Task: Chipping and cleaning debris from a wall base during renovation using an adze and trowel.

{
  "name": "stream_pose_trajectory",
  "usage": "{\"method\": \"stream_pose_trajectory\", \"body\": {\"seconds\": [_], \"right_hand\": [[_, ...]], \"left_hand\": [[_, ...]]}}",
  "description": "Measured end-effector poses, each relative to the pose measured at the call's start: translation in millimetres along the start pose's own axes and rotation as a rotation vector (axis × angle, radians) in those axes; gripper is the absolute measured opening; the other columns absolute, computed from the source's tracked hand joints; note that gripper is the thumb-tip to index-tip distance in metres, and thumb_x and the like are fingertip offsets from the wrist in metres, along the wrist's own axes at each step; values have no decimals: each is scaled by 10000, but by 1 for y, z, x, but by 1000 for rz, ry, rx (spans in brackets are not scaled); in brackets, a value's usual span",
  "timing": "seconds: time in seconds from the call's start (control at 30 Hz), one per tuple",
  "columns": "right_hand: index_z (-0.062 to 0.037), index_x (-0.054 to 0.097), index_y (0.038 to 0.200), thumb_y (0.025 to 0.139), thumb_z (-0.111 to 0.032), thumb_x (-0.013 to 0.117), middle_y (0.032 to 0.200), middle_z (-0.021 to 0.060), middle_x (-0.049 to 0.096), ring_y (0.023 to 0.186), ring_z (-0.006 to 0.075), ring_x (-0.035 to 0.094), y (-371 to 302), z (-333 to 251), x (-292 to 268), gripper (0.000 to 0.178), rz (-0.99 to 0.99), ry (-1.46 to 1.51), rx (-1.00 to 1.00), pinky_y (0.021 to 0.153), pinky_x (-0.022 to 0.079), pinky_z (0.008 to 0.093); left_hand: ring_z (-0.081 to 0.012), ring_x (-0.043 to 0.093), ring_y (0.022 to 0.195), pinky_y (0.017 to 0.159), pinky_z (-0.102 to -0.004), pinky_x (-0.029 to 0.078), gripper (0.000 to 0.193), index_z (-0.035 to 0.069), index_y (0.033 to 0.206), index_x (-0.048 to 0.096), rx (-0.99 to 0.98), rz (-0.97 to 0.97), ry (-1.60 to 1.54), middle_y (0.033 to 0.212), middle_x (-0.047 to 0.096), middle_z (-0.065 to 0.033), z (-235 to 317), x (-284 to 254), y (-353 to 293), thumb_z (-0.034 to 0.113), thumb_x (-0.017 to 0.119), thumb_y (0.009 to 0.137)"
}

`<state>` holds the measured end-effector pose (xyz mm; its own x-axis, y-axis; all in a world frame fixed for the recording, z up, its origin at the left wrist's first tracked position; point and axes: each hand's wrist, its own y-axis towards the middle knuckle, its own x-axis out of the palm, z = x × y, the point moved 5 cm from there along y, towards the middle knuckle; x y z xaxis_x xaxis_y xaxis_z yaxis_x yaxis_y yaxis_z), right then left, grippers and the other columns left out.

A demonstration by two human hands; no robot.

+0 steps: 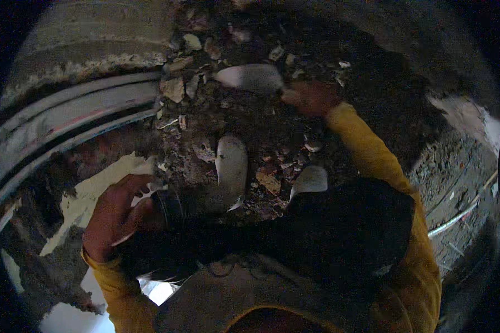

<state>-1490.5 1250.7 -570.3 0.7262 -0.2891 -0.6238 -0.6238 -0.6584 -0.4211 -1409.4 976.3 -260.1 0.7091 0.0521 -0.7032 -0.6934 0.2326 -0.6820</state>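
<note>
My right hand [314, 99] is reached out ahead, closed round the handle end of a trowel [251, 77]. The trowel's pale blade points left over dark soil and broken stones [173, 89], slightly smeared by motion. At the lower left, my left hand [116, 213] has its fingers curled beside a dark, rounded thing with a ridged edge [171, 206]. A pale patch shows between thumb and fingers. What this hand holds is too dark to make out. Both forearms wear yellow sleeves.
Two pale boots, one at the middle [231, 164] and one further right [310, 180], stand on the rubble below dark-clothed legs. Long grey ridged edging [78, 111] curves along the left. A thin pale rod [453, 220] lies at the right. Light plaster-like patches [103, 183] lie near my left hand.
</note>
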Motion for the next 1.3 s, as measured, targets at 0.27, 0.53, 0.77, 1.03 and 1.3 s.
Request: {"method": "stream_pose_trajectory", "body": {"seconds": [0.27, 0.53, 0.77, 1.03, 1.3], "right_hand": [[-11, 583, 993, 900, -474, 477, 743, 183, 580, 696, 284, 597, -66, 46, 55, 484, 300, 587, 263, 595, 471, 416], [-1, 540, 1039, 875, -398, 573, 722, 171, 567, 591, 288, 571, -151, 9, 85, 431, 673, -12, 69, 527, 444, 391], [-36, 489, 1214, 794, -449, 639, 884, 213, 630, 816, 418, 605, -217, 2, 135, 608, 462, 394, 508, 672, 484, 468], [-40, 523, 1171, 787, -363, 675, 854, 183, 636, 774, 360, 626, -242, 17, 175, 524, 436, 398, 597, 653, 487, 432], [18, 530, 1031, 850, -370, 635, 832, 127, 618, 729, 189, 605, -200, 0, 155, 441, 326, 642, 503, 614, 472, 334]], "left_hand": [[-339, 592, 931, 792, -414, 469, 346, 56, 1141, 533, 66, -96, 84, 1030, 597, -162, 14, -15, 33, 159, 586, 816], [-319, 590, 964, 834, -402, 471, 348, 63, 1176, 526, 326, -161, 60, 1092, 590, -157, 20, -33, 125, 180, 583, 853], [-328, 508, 1112, 890, -442, 453, 541, 98, 1305, 419, 571, 263, 201, 1209, 506, -168, -63, 71, 290, 204, 630, 818], [-389, 393, 1229, 941, -490, 429, 802, 132, 1347, 391, 320, 261, 485, 1405, 293, -162, -39, 131, 314, 195, 789, 654], [-367, 422, 1207, 973, -482, 406, 682, 100, 1278, 474, 493, 431, -162, 1290, 434, -182, -46, 110, 314, 152, 767, 665]]}}
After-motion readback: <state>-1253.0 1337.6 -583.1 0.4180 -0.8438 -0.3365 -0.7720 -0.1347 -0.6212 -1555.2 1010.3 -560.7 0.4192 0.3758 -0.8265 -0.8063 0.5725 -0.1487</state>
